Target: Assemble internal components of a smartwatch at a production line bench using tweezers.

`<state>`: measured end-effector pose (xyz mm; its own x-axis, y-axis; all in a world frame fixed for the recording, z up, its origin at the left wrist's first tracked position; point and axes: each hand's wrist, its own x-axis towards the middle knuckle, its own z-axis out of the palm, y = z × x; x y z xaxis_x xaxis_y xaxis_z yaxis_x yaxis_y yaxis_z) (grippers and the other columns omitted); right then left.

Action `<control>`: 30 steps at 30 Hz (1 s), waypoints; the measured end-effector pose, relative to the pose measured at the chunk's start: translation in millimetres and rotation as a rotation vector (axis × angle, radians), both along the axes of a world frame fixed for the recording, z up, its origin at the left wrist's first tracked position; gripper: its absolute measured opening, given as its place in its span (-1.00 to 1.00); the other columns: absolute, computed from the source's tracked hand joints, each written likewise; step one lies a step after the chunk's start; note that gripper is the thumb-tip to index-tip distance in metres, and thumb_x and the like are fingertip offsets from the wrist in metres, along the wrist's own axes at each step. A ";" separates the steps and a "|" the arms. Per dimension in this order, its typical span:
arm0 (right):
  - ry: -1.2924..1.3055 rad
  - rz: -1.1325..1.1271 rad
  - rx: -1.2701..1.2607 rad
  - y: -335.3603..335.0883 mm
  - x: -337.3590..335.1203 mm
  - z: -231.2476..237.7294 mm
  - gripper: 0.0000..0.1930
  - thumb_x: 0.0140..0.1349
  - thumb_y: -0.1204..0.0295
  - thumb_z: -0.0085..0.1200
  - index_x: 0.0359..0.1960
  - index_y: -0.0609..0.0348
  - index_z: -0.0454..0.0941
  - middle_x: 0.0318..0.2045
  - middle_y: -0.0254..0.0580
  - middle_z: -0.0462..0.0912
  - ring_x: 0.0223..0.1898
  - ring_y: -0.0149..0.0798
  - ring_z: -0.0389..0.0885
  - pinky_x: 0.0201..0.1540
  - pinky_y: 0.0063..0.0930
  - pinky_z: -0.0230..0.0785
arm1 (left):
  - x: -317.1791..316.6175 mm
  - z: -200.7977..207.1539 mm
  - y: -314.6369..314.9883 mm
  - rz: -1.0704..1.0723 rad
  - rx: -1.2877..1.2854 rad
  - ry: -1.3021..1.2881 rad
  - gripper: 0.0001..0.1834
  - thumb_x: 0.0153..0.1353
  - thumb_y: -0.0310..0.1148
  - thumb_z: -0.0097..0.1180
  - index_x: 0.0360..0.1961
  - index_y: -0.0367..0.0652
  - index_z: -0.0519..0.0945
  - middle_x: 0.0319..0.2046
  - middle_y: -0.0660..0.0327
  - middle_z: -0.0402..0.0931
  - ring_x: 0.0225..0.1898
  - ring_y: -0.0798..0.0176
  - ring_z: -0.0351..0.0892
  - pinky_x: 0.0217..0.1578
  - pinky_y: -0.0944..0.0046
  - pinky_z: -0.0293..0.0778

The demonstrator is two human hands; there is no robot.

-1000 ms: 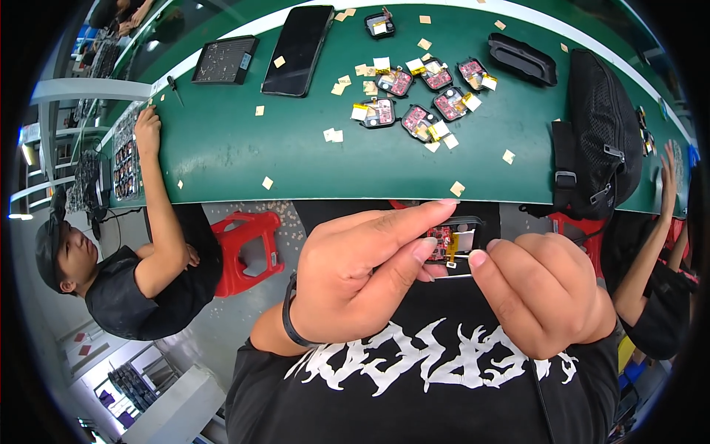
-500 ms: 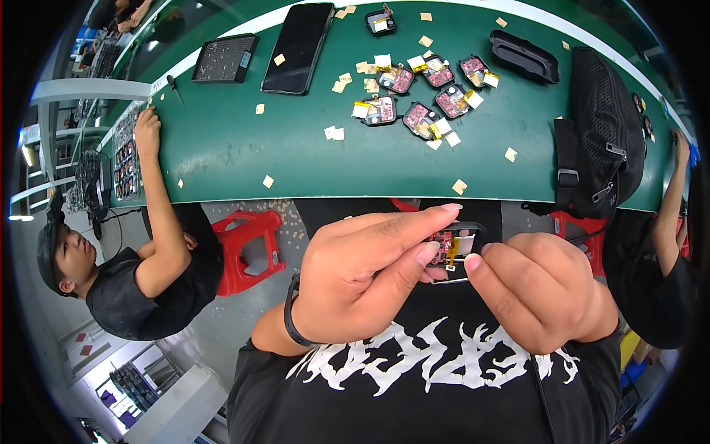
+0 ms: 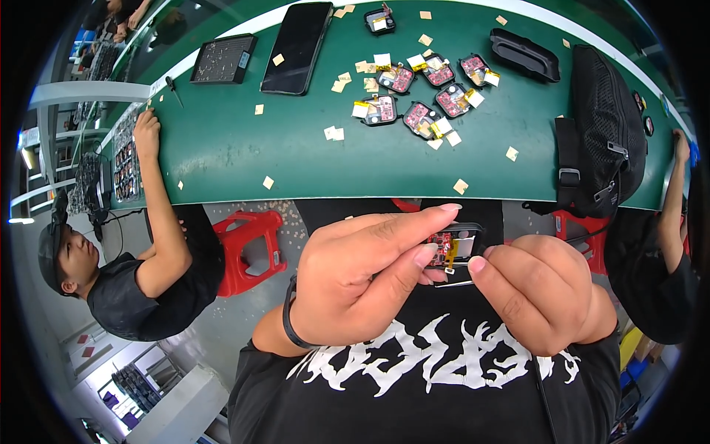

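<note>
I log one open black casing (image 3: pixel 478 234), red board (image 3: pixel 442 242) inside, just off the green table (image 3: pixel 296 152)'s near edge: left hand (image 3: pixel 362 274) pinching it, right hand (image 3: pixel 540 292) curled at its right side, grip unclear to me. On the table: six open casings (image 3: pixel 381 123) containing red boards; one black tray (image 3: pixel 243 62) containing pale bits (image 3: pixel 214 58).

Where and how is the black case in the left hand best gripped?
Probably by the right rim of the black case, coming from the right: the left hand covers its left end, and the red board and silvery piece lie exposed inside, making the rim safer.
</note>
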<state>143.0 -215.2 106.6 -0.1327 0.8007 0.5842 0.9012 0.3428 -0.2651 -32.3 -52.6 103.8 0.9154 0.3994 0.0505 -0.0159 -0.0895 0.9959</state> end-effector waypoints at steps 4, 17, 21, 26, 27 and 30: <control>0.008 0.012 -0.004 1.2 0.0 -2.2 -0.69 -0.15 0.53 0.22 -0.29 0.42 0.68 -0.40 -0.13 0.60 -0.46 -0.26 0.55 -0.55 -0.50 0.41 | -1.7 -2.8 -0.3 -0.007 0.013 -0.010 -0.66 0.36 -0.64 0.06 0.14 -0.50 0.57 -0.11 -0.13 0.69 -0.34 0.24 0.76 -0.31 0.38 0.69; -0.134 -0.024 0.017 2.0 -7.2 2.4 -0.72 -0.12 0.53 0.22 -0.31 0.43 0.67 -0.43 -0.10 0.59 -0.48 -0.26 0.51 -0.59 -0.55 0.17 | -1.4 0.7 -0.2 0.019 0.008 0.021 -0.67 0.35 -0.66 0.07 0.13 -0.50 0.59 -0.17 -0.10 0.69 -0.35 0.25 0.76 -0.34 0.38 0.69; -0.108 -0.020 0.031 3.9 -8.4 1.2 -0.73 -0.12 0.54 0.22 -0.32 0.44 0.67 -0.43 -0.10 0.59 -0.48 -0.27 0.50 -0.60 -0.55 0.16 | -2.4 -0.1 1.0 0.001 0.015 0.012 -0.66 0.34 -0.67 0.06 0.13 -0.49 0.59 -0.18 -0.10 0.69 -0.35 0.25 0.76 -0.34 0.39 0.68; -0.049 0.024 0.012 3.7 -5.3 -2.6 -0.73 -0.10 0.55 0.22 -0.31 0.44 0.66 -0.42 -0.11 0.57 -0.48 -0.27 0.51 -0.59 -0.54 0.24 | -1.8 -3.6 0.8 -0.002 -0.008 0.006 -0.66 0.33 -0.68 0.05 0.13 -0.49 0.59 -0.19 -0.08 0.70 -0.35 0.27 0.75 -0.34 0.39 0.67; -0.039 0.041 -0.004 3.6 -4.7 -3.2 -0.73 -0.09 0.56 0.23 -0.30 0.44 0.66 -0.42 -0.12 0.57 -0.48 -0.26 0.51 -0.58 -0.53 0.28 | -1.2 -4.3 1.0 -0.004 0.007 0.017 -0.65 0.33 -0.68 0.05 0.13 -0.49 0.59 -0.19 -0.08 0.70 -0.35 0.27 0.75 -0.33 0.39 0.67; -0.029 0.059 -0.061 3.4 -4.1 -2.7 -0.73 -0.08 0.56 0.22 -0.29 0.44 0.66 -0.41 -0.11 0.56 -0.47 -0.25 0.52 -0.58 -0.51 0.32 | -1.8 -5.7 2.3 -0.021 0.023 0.039 -0.64 0.33 -0.69 0.06 0.14 -0.48 0.58 -0.15 -0.10 0.69 -0.33 0.27 0.75 -0.32 0.39 0.68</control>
